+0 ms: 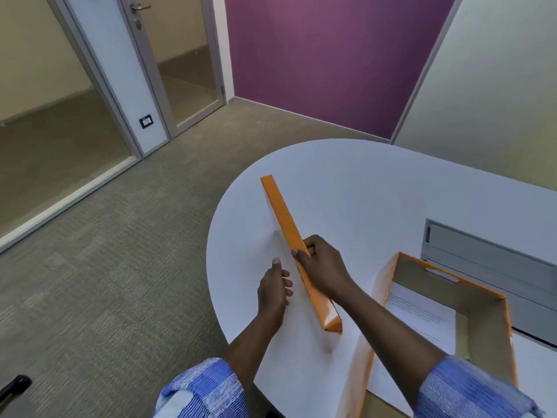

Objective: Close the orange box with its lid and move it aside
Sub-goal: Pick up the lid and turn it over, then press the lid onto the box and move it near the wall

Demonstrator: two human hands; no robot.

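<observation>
The orange lid is tipped up on its long edge over the white table, so I see mainly its narrow orange side running from far left to near right. My right hand is clamped over that orange side at about its middle. My left hand presses against the lid's pale face just left of it, thumb up and fingers curled. The orange box stands uncovered at the right, beside my right forearm, with a white sheet of paper inside.
A grey cable tray is set into the table just behind the box. The table's rounded edge curves close to my left hand, with carpet below. A glass door and a purple wall stand beyond. A black object lies on the floor at bottom left.
</observation>
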